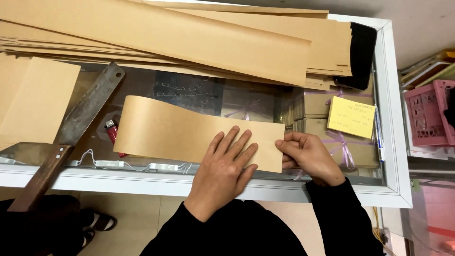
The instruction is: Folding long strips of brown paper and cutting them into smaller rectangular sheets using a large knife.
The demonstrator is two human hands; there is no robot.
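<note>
The left hand (226, 166) lay flat, fingers spread and open, pressing down on the near right part of a long tan kraft-paper strip (189, 132) that rested on the glass-topped, white-framed display table (395, 142). Just beside it at 3 o'clock, the right hand (308, 156) was closed in a pinch on the strip's right end, thumb on top and fingers curled below the edge. The strip ran away toward 9 o'clock, its far left end curving up slightly off the glass. At 9 o'clock from the hands, a large cleaver with a dull grey blade and a brown wooden handle (76, 128) lay slanted, its handle reaching over the table's near edge. Between the cleaver and the strip a small red lighter (112, 132) lay partly under the paper. At 2 o'clock from the right hand a yellow square sticky note (350, 117) sat on the glass. Farther off, toward 12 o'clock, a fanned stack of long tan paper sheets (199, 42) covered the back of the table, with a black object (362, 54) at its right end. Off the table at 3 o'clock stood a pink plastic crate (426, 114).
</note>
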